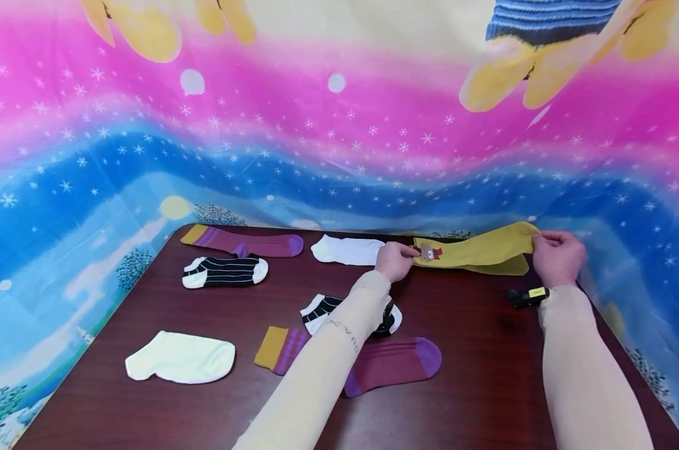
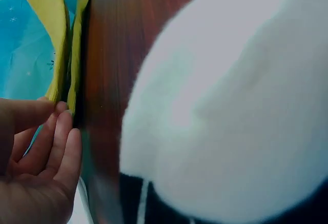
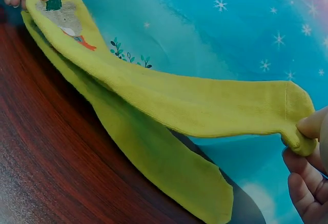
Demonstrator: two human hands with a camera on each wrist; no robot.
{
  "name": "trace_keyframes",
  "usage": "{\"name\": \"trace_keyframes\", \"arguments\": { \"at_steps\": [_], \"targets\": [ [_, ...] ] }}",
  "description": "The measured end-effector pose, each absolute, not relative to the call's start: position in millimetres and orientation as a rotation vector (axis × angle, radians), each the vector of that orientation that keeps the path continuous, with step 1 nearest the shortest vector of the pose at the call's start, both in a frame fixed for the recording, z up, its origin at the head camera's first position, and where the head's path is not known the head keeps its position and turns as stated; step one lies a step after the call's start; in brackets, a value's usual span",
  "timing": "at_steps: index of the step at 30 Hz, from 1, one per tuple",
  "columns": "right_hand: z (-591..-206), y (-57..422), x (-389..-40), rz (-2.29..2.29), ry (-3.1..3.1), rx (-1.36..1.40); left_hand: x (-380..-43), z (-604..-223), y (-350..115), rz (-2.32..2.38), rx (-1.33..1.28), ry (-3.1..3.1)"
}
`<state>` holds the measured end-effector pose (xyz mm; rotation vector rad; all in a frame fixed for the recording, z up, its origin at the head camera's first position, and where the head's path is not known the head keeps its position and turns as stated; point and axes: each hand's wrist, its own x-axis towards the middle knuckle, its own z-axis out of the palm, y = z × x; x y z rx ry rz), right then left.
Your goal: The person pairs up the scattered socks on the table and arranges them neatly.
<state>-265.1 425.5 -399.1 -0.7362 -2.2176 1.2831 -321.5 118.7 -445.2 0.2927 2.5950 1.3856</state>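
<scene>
Straightening, apparently, a long yellow knit sock (image 1: 476,247), left hand (image 1: 395,261) and right hand (image 1: 561,257) pinch its ends between fingers; level lowering seems needed.

The left wrist view crops the left hand (image 2: 41,165) — and yellow socks (image 2: 50,8).

From far away, I see a shiny dark brown table (image 1: 474,375). Behind it hangs a big pink and blue cloth (image 1: 294,137) with white snowflakes (image 1: 8,200) and little bushes (image 1: 133,267) on it.
</scene>
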Motion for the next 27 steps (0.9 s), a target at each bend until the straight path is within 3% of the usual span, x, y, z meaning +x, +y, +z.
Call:
{"name": "trace_keyframes", "arguments": {
  "at_steps": [12,27],
  "targets": [
    [-406,427,-264,1.29,-2.208,-0.702,-320,-446,118,1.358,0.383,2.596],
    [-439,440,-252,1.223,-2.688,-0.536,-318,-447,118,1.326,0.39,2.535]
  ]
}}
